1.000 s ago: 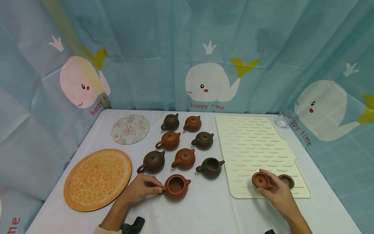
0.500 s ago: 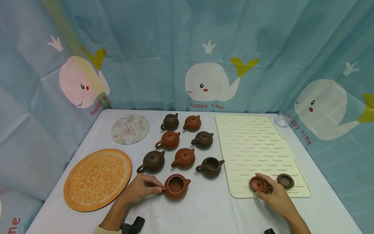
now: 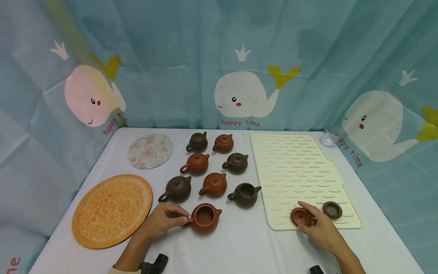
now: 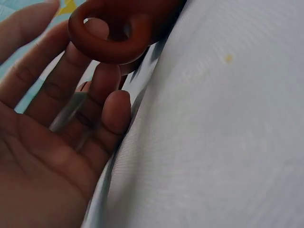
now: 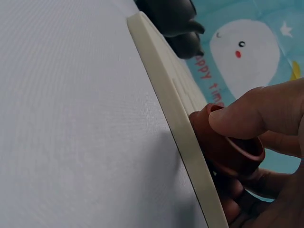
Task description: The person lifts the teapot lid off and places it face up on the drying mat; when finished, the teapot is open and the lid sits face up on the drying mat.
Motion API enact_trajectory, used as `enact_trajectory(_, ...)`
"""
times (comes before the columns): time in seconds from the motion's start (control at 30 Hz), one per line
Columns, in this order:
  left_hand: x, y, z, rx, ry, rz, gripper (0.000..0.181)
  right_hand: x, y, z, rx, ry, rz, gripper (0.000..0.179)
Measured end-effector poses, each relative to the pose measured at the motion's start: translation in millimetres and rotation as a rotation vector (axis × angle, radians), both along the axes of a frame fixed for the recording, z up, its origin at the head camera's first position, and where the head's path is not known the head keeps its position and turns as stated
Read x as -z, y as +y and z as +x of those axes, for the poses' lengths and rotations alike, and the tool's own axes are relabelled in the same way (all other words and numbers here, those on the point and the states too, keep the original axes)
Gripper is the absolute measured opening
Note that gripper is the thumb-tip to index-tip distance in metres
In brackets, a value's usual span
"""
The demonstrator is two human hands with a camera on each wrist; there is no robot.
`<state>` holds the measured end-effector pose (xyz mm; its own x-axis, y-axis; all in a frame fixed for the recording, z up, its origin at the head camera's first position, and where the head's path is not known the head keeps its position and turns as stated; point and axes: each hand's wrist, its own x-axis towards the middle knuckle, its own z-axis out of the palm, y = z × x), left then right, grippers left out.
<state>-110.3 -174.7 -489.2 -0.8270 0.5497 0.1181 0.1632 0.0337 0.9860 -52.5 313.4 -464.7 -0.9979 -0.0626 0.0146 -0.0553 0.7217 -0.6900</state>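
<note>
My left hand (image 3: 165, 220) pinches the looped handle of a lidless red-brown teapot (image 3: 206, 229), which stands on the white cloth with its spout to the right. In the left wrist view the handle (image 4: 107, 56) fills the top, with fingers around and behind it. My right hand (image 3: 321, 231) holds the red-brown teapot lid (image 3: 300, 217) between thumb and fingers, its hollow underside up, low at the near edge of the cream ridged mat (image 3: 287, 179). In the right wrist view the thumb presses the lid (image 5: 225, 149) right at the mat's surface. A dark brown lid (image 3: 332, 210) lies upturned beside it.
A lidless dark teapot (image 3: 244, 197) stands left of the mat. Several lidded teapots, including a red-brown one (image 3: 215, 185), stand behind. On the left lie a round orange mat (image 3: 113, 211) and a floral disc (image 3: 150, 151). A clear glass cup (image 3: 330, 137) stands at back right.
My right hand has lowered the red-brown lid toward the mat and slightly left, away from the dark lid. My left hand keeps its hold on the teapot handle. The head view has shifted slightly.
</note>
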Motion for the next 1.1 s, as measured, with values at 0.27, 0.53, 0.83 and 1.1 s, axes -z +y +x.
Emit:
enact_trajectory(0.27, -13.7, -1.6, 4.4, -0.135, 0.069, -0.061, 0.016, -4.2, 3, 3.7, -0.001, -0.028, 0.000, 0.074)
enact_trajectory(0.53, -22.0, -1.0, 5.4, -0.161, 0.138, -0.006, 0.018, -4.5, 6, 4.7, -0.020, -0.011, -0.018, 0.074)
enact_trajectory(0.83, -34.9, 4.5, 3.5, -0.260, 0.179, -0.021, 0.021, -15.5, 6, 0.6, -0.071, 0.136, 0.041, 0.070)
enact_trajectory(1.1, -50.5, 20.6, -5.9, -0.327, 0.150, -0.024, 0.024, -46.2, -14, -14.0, -0.085, 0.287, 0.007, 0.064)
